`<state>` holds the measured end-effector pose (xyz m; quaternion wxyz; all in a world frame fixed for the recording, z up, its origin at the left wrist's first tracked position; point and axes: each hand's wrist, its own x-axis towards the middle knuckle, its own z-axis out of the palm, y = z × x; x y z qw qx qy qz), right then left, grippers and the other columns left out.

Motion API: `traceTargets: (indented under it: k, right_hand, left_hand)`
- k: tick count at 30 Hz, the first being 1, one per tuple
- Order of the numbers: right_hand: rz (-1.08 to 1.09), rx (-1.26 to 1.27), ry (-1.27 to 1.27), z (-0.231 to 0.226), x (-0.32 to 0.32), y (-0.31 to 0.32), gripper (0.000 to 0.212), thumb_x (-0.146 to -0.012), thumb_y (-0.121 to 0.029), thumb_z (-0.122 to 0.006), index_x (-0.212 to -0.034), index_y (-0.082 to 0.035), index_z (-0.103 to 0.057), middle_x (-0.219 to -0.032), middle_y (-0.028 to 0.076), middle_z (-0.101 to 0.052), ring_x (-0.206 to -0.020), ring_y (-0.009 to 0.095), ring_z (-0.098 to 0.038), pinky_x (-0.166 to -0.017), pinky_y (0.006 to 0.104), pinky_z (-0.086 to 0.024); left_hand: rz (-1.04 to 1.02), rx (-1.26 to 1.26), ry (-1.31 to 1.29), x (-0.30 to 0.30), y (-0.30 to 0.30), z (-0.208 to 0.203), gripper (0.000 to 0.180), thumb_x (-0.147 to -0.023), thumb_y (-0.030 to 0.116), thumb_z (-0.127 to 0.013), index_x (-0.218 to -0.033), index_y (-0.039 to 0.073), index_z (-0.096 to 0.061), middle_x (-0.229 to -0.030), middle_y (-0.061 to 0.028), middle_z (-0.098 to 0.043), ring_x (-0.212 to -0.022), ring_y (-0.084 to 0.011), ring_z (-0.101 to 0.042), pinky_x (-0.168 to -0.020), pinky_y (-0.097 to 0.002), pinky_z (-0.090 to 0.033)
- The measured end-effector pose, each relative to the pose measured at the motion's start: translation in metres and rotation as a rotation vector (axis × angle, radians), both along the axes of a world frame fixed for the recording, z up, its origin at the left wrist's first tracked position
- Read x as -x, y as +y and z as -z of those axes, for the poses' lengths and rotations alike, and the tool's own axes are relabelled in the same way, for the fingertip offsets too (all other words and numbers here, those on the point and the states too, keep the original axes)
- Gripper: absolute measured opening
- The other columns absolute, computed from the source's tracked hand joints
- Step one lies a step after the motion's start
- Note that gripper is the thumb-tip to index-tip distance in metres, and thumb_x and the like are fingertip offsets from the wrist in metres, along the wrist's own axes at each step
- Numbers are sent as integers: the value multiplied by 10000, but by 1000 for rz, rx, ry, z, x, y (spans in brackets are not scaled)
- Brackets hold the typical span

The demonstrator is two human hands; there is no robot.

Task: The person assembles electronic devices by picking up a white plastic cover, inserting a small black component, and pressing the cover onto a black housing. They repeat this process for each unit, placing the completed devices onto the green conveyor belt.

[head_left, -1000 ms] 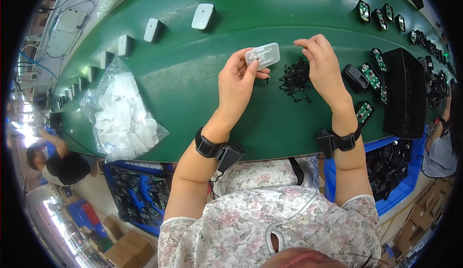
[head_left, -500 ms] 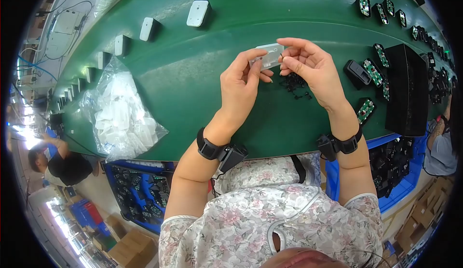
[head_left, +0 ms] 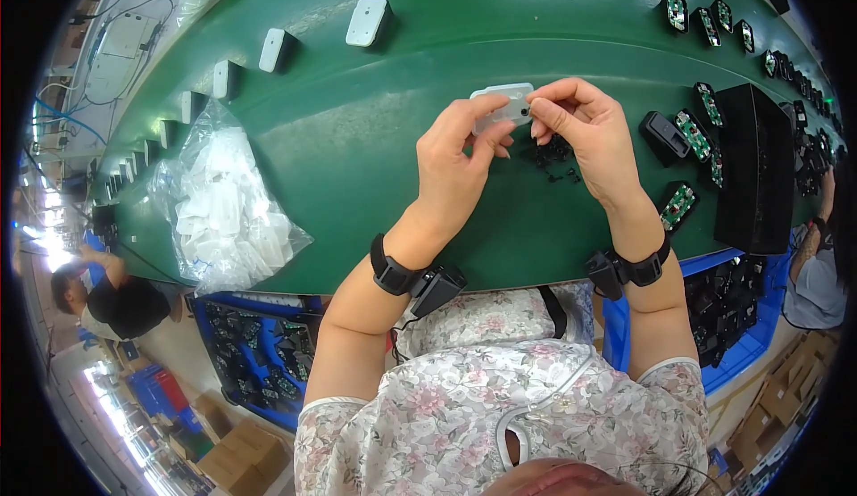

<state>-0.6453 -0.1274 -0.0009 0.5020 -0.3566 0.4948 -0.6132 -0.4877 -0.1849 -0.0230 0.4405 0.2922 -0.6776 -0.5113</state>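
My left hand (head_left: pixel 457 152) pinches a translucent white plastic cover (head_left: pixel 505 110) by its left part, above the green table. At the cover's right end, my right hand (head_left: pixel 582 130) has thumb and forefinger pressed together on a small black part (head_left: pixel 524 112), which sits against the cover's face. Its exact shape is too small to make out. Below the fingers lies a pile of small black parts (head_left: pixel 555 152), partly hidden by my right hand. To the left, a clear plastic bag (head_left: pixel 230 210) holds many more white covers.
Black housings with white tops (head_left: pixel 367 23) form a curved row at the far left. On the right stand open housings with green circuit boards (head_left: pixel 693 134) and a black box (head_left: pixel 754 170). Blue bins (head_left: pixel 259 344) flank me below the table edge. Other people sit at both sides.
The cover has tilted and shifted slightly right and down in my left hand. My right fingers have moved a little right, and the black part now shows against the cover.
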Motion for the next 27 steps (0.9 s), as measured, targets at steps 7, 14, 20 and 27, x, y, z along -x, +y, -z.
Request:
traceTargets:
  k: [7, 14, 20, 27]
  right_hand:
    - [0, -2, 35, 1, -13, 3, 107, -871, -76, -630, -960, -17, -621, -823, 15, -608, -717, 73, -550, -657, 208, -452]
    - [55, 29, 347, 0, -15, 4, 81, -870, -70, -628, -919, -5, -620, -820, -3, -594, -707, 56, -524, -647, 195, -430]
    - [115, 80, 610, -7, -14, 5, 55, -835, -50, -649, -848, -5, -621, -763, -29, -539, -638, 34, -447, -565, 181, -356]
    - [146, 105, 626, -6, -14, 3, 73, -810, -50, -672, -806, -7, -613, -747, -35, -522, -602, 16, -406, -519, 182, -312]
  left_hand:
    - [26, 88, -35, 0, 3, -7, 158, -842, -58, -574, -971, 20, -623, -800, -78, -570, -612, -143, -621, -493, -238, -512]
    - [-22, 88, 6, 1, 3, -1, 124, -852, -56, -563, -937, 9, -627, -816, -81, -578, -607, -150, -631, -491, -234, -516]
    - [83, -232, 251, 5, 5, -8, 320, -884, -88, -489, -1194, -13, -461, -998, -153, -613, -818, -189, -661, -707, -268, -551]
    - [150, -288, 210, 4, 6, -1, 257, -900, -76, -469, -1148, -62, -403, -1063, -173, -591, -956, -213, -632, -845, -297, -520]
